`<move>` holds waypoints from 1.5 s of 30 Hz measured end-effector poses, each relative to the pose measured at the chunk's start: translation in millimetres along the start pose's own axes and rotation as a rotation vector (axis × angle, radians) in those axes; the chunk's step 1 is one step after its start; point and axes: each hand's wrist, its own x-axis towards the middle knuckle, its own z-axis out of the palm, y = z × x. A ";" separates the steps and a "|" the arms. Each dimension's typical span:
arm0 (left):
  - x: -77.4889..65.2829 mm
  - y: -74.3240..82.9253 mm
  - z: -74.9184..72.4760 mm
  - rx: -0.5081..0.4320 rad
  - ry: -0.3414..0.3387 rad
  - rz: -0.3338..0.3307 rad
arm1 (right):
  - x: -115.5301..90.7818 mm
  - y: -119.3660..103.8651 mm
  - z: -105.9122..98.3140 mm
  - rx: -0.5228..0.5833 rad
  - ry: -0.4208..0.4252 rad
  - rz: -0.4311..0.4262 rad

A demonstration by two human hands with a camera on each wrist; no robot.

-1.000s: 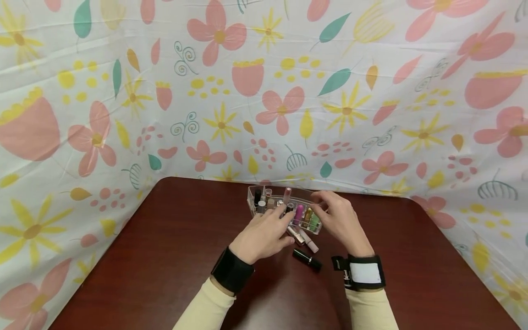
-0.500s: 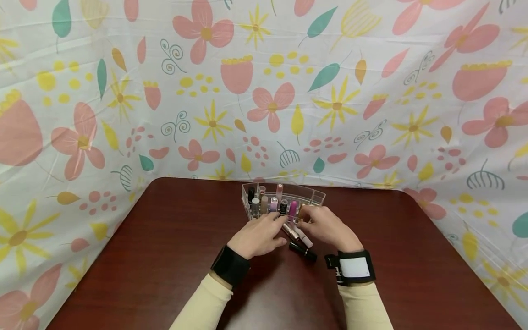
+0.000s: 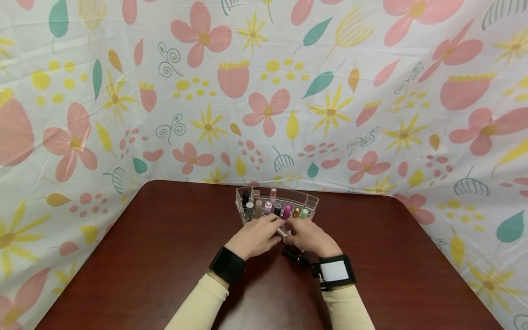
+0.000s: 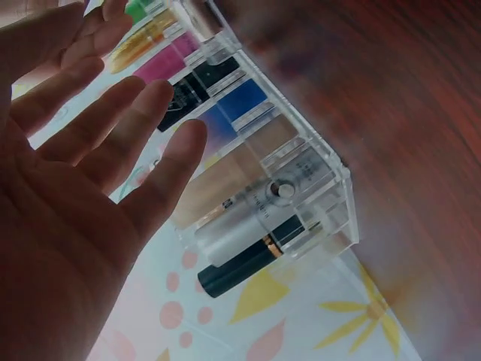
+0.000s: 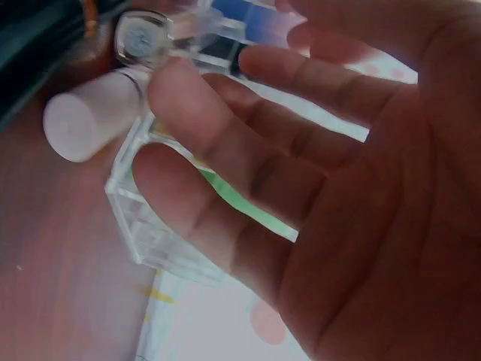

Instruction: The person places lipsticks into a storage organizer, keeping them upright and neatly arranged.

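A clear fan-shaped makeup organizer stands near the back of the table, holding upright tubes such as a magenta one and a grey one. My left hand is at its front, fingers loosely extended over the tubes in the left wrist view. Close beside it is my right hand, with relaxed fingers and nothing gripped. Its fingertips are right at a pale pink tube and a square-ended tube lying before the organizer. The right thumb is mostly hidden.
A black lipstick tube lies on the dark red-brown table, just in front of the right hand's wrist strap. Behind the table hangs a flowered white cloth.
My right hand has moved from the organizer's right end down and left to its front, close to my left hand. The green tube has come back into sight. The left hand stays nearly in place.
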 end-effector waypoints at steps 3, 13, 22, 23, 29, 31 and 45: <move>2.6 -1.6 5.9 0.024 -0.015 -0.002 | 3.4 0.1 9.0 -0.013 0.018 0.036; 7.9 -3.0 19.9 0.041 -0.091 -0.023 | 10.4 7.3 21.0 -0.073 0.024 0.136; 5.2 -5.2 22.1 0.070 -0.111 -0.060 | 12.0 7.9 22.8 -0.082 -0.004 0.100; 4.7 -5.3 22.0 0.069 -0.106 -0.064 | 11.7 7.9 22.6 -0.081 -0.003 0.096; 2.5 -5.7 20.2 0.079 -0.079 -0.083 | 10.4 7.2 21.4 -0.094 -0.001 0.063; 2.3 -6.0 19.6 0.083 -0.078 -0.084 | 10.2 6.3 20.8 -0.100 -0.005 0.041; 1.0 -7.9 9.4 0.011 -0.142 -0.096 | 9.6 3.2 14.4 -0.075 -0.063 0.004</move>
